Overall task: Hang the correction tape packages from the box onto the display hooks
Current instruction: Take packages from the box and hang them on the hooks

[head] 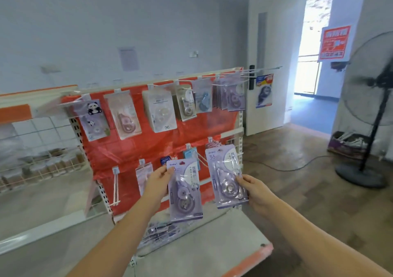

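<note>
My left hand (pixel 158 182) pinches the upper left corner of a purple correction tape package (pixel 185 191), held upright in front of the lower row of the display. My right hand (pixel 252 188) grips the right edge of a second purple package (pixel 225 175), its top near a lower hook (pixel 209 141) at the right of the red backboard (pixel 131 147). A bare lower hook (pixel 116 183) juts out at the left. Several loose packages (pixel 158 231) lie on the base shelf below my left arm; the box holding them is not clearly visible.
The upper row of hooks carries several hung packages (pixel 125 116). A grey base shelf (pixel 212 247) with an orange edge sits below. A standing fan (pixel 374 115) and its cable are on the floor to the right, near an open doorway (pixel 312 43). Wire shelving (pixel 38 149) stands at left.
</note>
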`<state>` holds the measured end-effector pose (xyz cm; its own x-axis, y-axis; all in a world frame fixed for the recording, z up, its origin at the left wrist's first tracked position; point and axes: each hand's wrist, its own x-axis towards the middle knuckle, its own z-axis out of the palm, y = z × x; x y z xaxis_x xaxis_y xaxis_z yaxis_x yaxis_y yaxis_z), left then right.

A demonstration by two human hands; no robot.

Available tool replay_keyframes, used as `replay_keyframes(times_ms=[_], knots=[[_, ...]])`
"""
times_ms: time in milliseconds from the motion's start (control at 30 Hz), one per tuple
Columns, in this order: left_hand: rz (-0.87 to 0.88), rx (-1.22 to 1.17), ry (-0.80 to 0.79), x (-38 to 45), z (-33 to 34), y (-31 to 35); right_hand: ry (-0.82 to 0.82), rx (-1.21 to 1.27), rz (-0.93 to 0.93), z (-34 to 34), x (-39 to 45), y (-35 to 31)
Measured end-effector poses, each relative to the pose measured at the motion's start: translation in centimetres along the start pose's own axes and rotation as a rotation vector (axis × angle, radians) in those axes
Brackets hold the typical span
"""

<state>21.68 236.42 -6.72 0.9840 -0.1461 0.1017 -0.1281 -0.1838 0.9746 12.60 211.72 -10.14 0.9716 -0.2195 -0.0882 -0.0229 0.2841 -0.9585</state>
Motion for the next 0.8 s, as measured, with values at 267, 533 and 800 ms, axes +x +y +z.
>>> replay_keyframes(times_ms=[267, 533, 800], knots=[[0.121, -0.011, -0.022, 4.9, 13.7, 5.7, 0.067, -0.049, -0.078, -11.0, 4.0, -7.4], [0.128, -0.119, 0.026, 11.4, 23.7, 9.7, 0.064, -0.033, -0.122, -18.3, 11.9, -13.2], [0.152, -0.099, 0.107, 20.2, 27.1, 10.6, -0.024, 0.015, -0.146, -18.4, 21.2, -16.3]])
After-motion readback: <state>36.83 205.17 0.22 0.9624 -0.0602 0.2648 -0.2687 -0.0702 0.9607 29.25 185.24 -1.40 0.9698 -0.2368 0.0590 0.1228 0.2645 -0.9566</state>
